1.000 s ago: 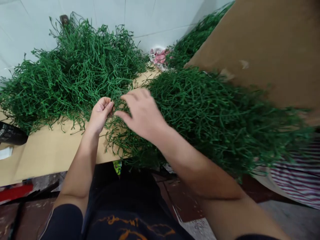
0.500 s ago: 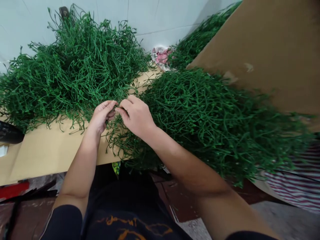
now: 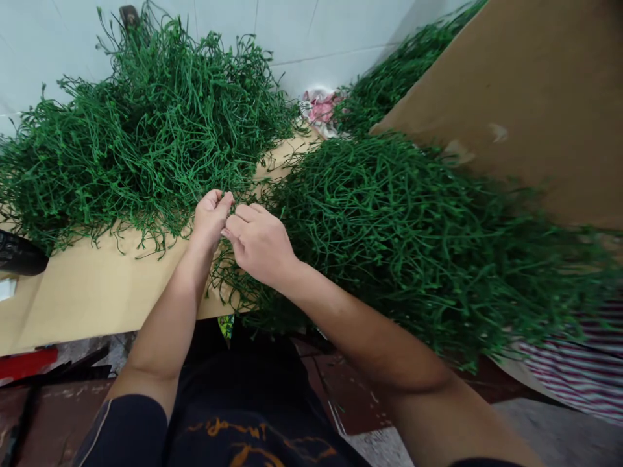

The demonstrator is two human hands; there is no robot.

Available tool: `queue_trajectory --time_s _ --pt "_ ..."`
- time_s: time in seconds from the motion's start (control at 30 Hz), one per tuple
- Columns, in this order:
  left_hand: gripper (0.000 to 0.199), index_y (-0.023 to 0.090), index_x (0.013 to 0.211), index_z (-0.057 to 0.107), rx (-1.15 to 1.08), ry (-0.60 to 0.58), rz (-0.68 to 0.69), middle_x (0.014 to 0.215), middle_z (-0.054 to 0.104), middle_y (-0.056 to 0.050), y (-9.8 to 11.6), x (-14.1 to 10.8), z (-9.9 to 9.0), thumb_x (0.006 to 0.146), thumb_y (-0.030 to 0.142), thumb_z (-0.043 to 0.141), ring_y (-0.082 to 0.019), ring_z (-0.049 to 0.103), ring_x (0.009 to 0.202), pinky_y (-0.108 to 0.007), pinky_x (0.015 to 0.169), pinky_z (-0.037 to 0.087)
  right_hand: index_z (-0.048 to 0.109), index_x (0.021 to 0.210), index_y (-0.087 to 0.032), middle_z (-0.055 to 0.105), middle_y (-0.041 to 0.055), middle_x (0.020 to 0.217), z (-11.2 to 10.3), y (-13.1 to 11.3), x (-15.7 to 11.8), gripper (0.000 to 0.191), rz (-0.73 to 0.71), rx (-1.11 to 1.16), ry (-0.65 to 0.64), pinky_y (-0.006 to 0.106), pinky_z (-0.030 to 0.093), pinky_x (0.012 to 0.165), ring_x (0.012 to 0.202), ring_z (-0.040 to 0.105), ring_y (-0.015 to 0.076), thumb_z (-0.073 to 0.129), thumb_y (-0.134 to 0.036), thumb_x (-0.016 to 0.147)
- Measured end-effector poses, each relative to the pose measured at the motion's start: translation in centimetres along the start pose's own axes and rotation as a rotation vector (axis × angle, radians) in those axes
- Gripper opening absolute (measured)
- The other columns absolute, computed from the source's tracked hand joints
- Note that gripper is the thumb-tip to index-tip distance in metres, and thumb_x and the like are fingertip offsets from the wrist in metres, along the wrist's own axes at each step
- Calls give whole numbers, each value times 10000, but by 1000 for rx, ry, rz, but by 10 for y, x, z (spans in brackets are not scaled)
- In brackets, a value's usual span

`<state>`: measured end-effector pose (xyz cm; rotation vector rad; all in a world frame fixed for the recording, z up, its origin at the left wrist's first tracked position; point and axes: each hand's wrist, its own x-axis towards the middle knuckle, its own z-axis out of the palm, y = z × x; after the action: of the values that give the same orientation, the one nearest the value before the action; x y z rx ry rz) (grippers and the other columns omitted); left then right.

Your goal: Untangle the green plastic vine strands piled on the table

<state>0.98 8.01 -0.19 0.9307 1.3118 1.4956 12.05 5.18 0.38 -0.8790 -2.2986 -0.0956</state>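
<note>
Two heaps of thin green plastic-looking stems lie on a tan cardboard surface [image 3: 97,292]: the left heap [image 3: 160,130] against the wall and the right heap [image 3: 389,214] beside my right forearm. Between them, my left hand [image 3: 212,214] is closed in a pinch, fingertips near the cardboard's middle. My right hand [image 3: 257,241] is closed too, touching or almost touching the left fingertips. Whatever the fingers grip is too small and hidden to make out. Loose stems lie just behind and below both hands.
A large cardboard sheet [image 3: 545,104] leans at the upper right, with more green stems [image 3: 389,78] behind it. A pink and white cloth [image 3: 322,110] lies by the wall. At the left edge is a black object [image 3: 22,254]; striped fabric [image 3: 579,373] is at lower right.
My left hand has moved slightly right and turned, its fingers more curled. My right hand has shifted a little down, its fingers folded tighter. The view has shifted slightly.
</note>
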Motion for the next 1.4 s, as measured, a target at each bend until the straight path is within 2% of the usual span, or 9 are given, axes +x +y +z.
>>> queue_trajectory --time_s 0.23,0.47,0.67,0.8,0.93,1.03,1.2,1.3,1.4 --pt "229 151 642 429 12 3 62 530 369 71 3 6 17 864 101 453 -17 277 425 -147 430 228 511 630 -176 493 47 665 -13 4 -10 254 -27 -9 121 294 370 688 667 412 165 420 -191 867" --pt "225 166 676 410 -35 -21 -32 550 288 73 13 5 -1 895 210 435 -16 232 410 -128 380 159 432 607 -195 458 21 645 -17 12 -15 257 21 128 132 260 382 644 657 422 143 454 -193 863" --pt "219 160 678 411 -16 56 50 580 349 65 11 6 4 896 178 430 -7 266 425 -124 389 181 419 576 -193 453 23 618 -20 5 -15 277 -81 96 164 280 364 641 631 393 145 447 -169 851" --pt "225 156 663 417 -20 121 61 573 384 65 12 13 11 878 178 477 -4 290 434 -122 420 245 430 594 -191 459 25 630 -22 -1 -16 266 -22 87 146 285 383 661 636 406 144 439 -193 859" --pt "225 168 669 421 -66 210 39 521 339 75 14 20 -3 881 221 478 -17 268 401 -131 382 221 367 579 -203 420 9 593 -35 -2 -22 292 27 153 103 270 380 601 596 404 131 428 -195 864" --pt "256 182 669 394 -106 280 52 497 272 87 17 20 -21 881 296 481 -21 243 373 -132 355 192 371 571 -204 412 17 593 -46 12 -27 310 61 120 94 285 372 588 600 409 139 416 -230 876" --pt "283 182 673 420 -88 74 55 503 305 82 24 5 -23 836 373 550 -17 263 376 -134 356 205 578 790 -166 550 131 879 -44 41 -23 274 205 -123 107 409 387 730 875 469 258 484 -417 847" --pt "285 178 675 432 -98 -10 47 509 321 77 25 -2 -11 822 378 572 -14 257 376 -141 357 195 580 961 -140 555 162 1062 -32 28 -11 379 182 -29 36 434 392 804 1001 461 286 488 -486 837" --pt "246 172 689 447 -86 -57 52 521 353 68 23 -4 -4 849 333 543 -13 276 385 -139 365 207 563 983 -121 570 157 1044 -19 8 3 427 173 143 -35 393 410 810 980 499 255 474 -514 840"
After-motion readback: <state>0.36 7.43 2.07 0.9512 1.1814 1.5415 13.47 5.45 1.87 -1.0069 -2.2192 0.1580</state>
